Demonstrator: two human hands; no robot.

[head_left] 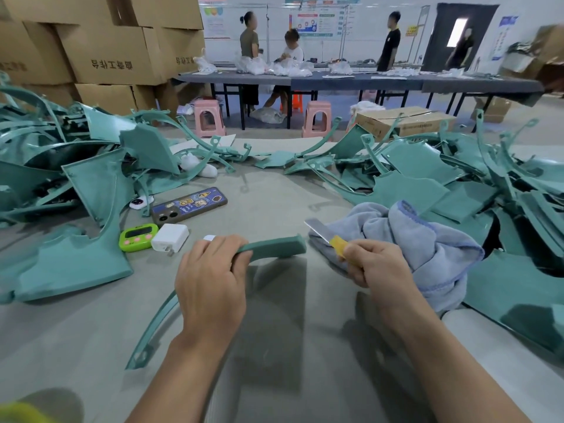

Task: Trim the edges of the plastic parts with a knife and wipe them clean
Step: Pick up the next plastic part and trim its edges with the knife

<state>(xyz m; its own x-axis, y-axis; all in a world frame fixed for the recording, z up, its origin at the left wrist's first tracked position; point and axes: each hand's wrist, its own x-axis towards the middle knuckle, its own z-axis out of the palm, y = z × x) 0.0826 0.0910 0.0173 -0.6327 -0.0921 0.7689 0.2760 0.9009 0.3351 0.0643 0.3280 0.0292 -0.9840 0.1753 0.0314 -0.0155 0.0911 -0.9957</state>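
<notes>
the left hand (210, 279) is closed around the curved green part (274, 247), whose free end points right toward the knife (323, 232) pinched in the right hand (375, 264), blade just beside it.

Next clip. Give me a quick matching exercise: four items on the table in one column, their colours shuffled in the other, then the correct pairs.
Items:
1. cloth
2. timer
3. charger
4. curved part held in the left hand

Colours:
A. white
B. teal
C. pale blue
D. bright green

Pairs: 1-C, 2-D, 3-A, 4-B
</notes>
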